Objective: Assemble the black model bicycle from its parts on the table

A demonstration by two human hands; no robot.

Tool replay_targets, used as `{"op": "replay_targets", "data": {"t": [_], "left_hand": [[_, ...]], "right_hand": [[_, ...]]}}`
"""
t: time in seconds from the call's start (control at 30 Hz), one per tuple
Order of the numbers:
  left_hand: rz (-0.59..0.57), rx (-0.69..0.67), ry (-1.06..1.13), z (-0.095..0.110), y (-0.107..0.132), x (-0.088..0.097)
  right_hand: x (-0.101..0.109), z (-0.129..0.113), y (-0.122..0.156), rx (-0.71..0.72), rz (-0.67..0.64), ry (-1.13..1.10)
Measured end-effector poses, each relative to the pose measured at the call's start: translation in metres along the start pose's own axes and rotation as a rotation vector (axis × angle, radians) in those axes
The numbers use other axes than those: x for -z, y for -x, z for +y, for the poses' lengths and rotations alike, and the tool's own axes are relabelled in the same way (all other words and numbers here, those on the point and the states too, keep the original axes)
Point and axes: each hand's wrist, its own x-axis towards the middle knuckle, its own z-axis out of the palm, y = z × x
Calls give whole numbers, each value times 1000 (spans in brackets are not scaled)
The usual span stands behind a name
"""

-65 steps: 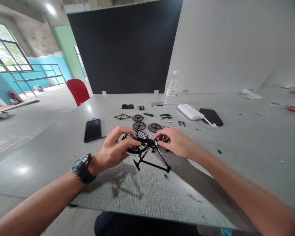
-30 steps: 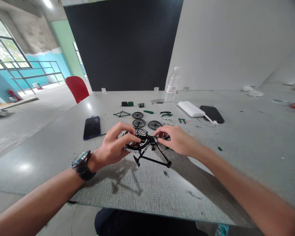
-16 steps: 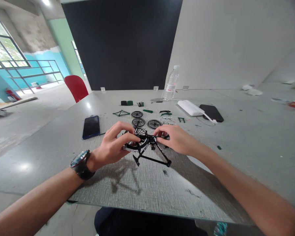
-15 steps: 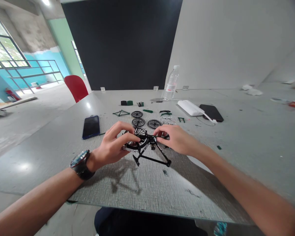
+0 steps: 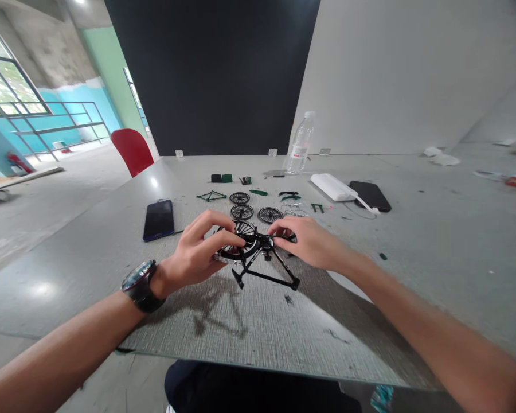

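Observation:
A black model bicycle frame (image 5: pixel 270 277) with one spoked wheel (image 5: pixel 250 248) fitted is held above the table, its shadow falling below. My left hand (image 5: pixel 202 244) grips the wheel side, thumb and fingers closed about the wheel. At the crank end, my right hand (image 5: pixel 303 238) pinches with thumb and forefinger; a small dark part, perhaps a pedal or crank, shows at its fingertips, mostly hidden. Just beyond the hands lie loose spoked wheels, among them a right one (image 5: pixel 270 215) and a middle one (image 5: pixel 242 211). A green bicycle frame (image 5: pixel 211 196) lies farther left.
Small green and black parts (image 5: pixel 258 193) lie across the table's middle. A phone (image 5: pixel 159 220) is at left. On the right are a white power bank (image 5: pixel 332 188), a black phone (image 5: pixel 370 196) and a water bottle (image 5: pixel 301 144). A red chair (image 5: pixel 131 150) stands behind.
Both hands keep their hold on the model bicycle, almost still. The view has shifted very slightly; nothing on the table has moved.

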Motion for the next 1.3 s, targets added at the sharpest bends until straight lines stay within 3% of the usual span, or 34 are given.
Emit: {"op": "replay_targets", "data": {"t": [1.3], "left_hand": [[-4, -32, 24, -1, -3, 1]], "right_hand": [[1, -1, 1, 8, -37, 34]]}}
